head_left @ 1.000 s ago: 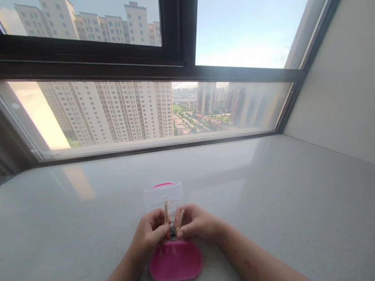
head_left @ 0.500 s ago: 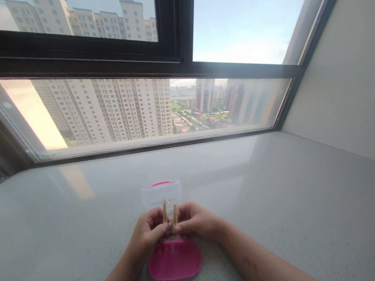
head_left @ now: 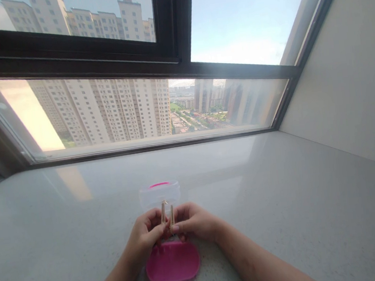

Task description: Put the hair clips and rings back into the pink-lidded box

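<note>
I look from my own head, the only view, facing forward and down across the tabletop (head_left: 299, 200). It sits near enough to show my left grip (head_left: 146, 231) and right grip (head_left: 197, 223) clearly, yet wide enough to take in the far edge, the window (head_left: 235, 22) beyond and the wall (head_left: 345, 73) along the right edge.

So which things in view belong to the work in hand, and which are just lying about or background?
In the work:
left hand, pinching a slim gold-coloured piece
right hand, pinching another gold-coloured piece
probably, being so near: pink tray, clear container

Background:
pale countertop
dark window frame
buildings outside
</note>
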`<state>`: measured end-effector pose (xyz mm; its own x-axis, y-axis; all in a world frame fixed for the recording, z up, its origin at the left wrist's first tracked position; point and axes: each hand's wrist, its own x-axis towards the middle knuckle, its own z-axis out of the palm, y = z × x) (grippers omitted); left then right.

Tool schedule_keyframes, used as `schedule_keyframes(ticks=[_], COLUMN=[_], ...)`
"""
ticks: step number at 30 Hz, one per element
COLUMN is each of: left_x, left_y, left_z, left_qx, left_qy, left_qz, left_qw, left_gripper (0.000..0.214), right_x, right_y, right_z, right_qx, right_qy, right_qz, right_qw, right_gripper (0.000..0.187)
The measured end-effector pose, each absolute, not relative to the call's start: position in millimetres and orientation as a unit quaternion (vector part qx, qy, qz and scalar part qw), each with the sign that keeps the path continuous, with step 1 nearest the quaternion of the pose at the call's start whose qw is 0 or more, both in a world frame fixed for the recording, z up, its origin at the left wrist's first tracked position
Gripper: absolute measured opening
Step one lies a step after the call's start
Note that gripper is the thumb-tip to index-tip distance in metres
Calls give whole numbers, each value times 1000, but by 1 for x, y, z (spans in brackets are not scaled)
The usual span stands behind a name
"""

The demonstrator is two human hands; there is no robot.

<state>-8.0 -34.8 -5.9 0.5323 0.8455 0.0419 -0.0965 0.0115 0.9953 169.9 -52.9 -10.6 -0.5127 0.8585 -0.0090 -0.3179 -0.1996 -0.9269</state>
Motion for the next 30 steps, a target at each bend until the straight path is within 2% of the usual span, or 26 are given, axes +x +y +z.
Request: schedule_keyframes(ticks=[30], left_x=[-7], left_y=[-39], left_z=[2], left_qx=[602], left_qy=[330], left_qz=[370], left_qw=[626], left_gripper=[20], right_x=[168], right_y=[-51], right_z=[-15], right_qx=[-264], right_qy=[-454], right_qz=[728], right_qw=[441], right_gripper=[31])
